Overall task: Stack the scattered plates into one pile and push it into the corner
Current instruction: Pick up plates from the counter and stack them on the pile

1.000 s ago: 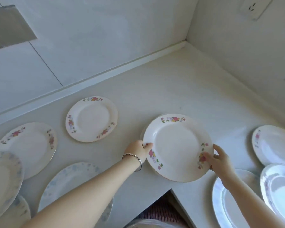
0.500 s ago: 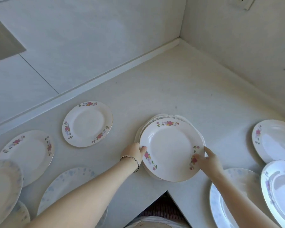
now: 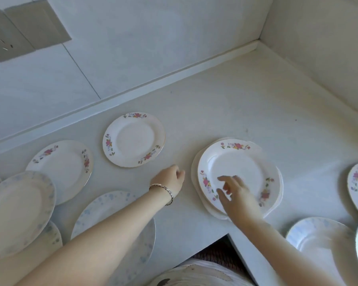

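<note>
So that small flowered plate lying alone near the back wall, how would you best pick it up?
Probably by its rim. The small flowered plate lies flat on the counter with clear space all around, and its raised edge lets fingertips slip under. The near right side looks best, since the empty left hand is closest there and no other plate blocks the way.

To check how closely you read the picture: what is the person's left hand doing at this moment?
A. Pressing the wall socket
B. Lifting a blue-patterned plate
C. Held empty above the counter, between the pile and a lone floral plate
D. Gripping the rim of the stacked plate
C: the left hand is empty over bare counter, apart from the pile and the lone floral plate.
</note>
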### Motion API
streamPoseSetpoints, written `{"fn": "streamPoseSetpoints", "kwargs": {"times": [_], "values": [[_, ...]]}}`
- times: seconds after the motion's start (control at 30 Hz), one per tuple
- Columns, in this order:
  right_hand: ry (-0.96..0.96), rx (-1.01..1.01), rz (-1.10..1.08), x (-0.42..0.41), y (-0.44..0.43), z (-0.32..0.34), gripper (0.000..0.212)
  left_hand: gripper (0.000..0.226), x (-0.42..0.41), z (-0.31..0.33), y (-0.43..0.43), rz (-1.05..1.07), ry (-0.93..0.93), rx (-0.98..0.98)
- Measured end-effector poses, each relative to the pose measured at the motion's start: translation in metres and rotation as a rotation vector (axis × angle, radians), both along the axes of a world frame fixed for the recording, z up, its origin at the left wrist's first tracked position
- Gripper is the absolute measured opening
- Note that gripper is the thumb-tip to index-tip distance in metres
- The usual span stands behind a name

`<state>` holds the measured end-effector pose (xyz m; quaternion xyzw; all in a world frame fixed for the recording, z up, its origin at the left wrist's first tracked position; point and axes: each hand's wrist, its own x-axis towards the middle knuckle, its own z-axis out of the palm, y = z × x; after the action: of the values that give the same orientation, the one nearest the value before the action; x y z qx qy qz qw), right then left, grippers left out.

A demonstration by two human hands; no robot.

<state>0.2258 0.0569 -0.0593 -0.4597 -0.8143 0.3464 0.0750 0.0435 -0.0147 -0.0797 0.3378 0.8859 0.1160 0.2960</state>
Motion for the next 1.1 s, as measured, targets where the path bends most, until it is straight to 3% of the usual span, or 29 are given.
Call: {"fn": "streamPoseSetpoints", "kwargs": {"times": [0.07,0.13,0.23,0.37,0.53,0.63,0.73,0.83,0.9,0.97,1.03,1.1], "values": [[-0.124,-0.265,0.249,-0.04,-0.032,-0.009,0.028,0.034,-0.021,-0.002,-0.03,0.123,0.033,0.031],[-0.272,-0.5,0.36,-0.076,-0.06,-0.024,0.036,0.033,-0.04,-0.004,-0.063,0.232,0.051,0.02],[-0.335,-0.596,0.467,-0.116,-0.093,-0.045,0.026,0.025,-0.061,-0.005,-0.103,0.341,0.07,-0.009],[-0.285,-0.638,0.341,-0.139,-0.105,-0.061,0.038,0.011,-0.077,-0.006,-0.137,0.422,0.082,0.005],[-0.096,-0.803,0.111,-0.127,-0.1,-0.056,0.02,0.011,-0.084,-0.003,-0.14,0.513,0.023,0.074],[0.002,-0.714,0.064,-0.108,-0.073,-0.038,0.019,0.012,-0.094,-0.001,-0.126,0.645,0.026,0.226],[0.09,-0.612,-0.04,-0.076,-0.029,-0.016,0.028,0.028,-0.113,0.0,-0.103,0.818,0.051,0.366],[0.209,-0.514,-0.253,-0.04,0.015,0.006,0.024,0.049,-0.13,-0.004,-0.072,1.215,-0.21,0.47],[0.262,-0.453,-0.422,-0.014,0.039,0.015,0.026,0.031,-0.13,-0.005,-0.054,1.416,-0.502,0.449],[0.296,-0.447,-0.542,0.012,0.058,0.017,0.02,0.007,-0.127,-0.007,-0.041,1.474,-0.758,0.5],[0.336,-0.472,-0.641,0.035,0.069,0.015,0.017,0.022,-0.123,-0.013,-0.035,1.484,-0.869,0.575],[0.381,-0.492,-0.729,0.052,0.073,0.011,0.015,0.021,-0.118,-0.014,-0.03,1.464,-0.893,0.628]]}}
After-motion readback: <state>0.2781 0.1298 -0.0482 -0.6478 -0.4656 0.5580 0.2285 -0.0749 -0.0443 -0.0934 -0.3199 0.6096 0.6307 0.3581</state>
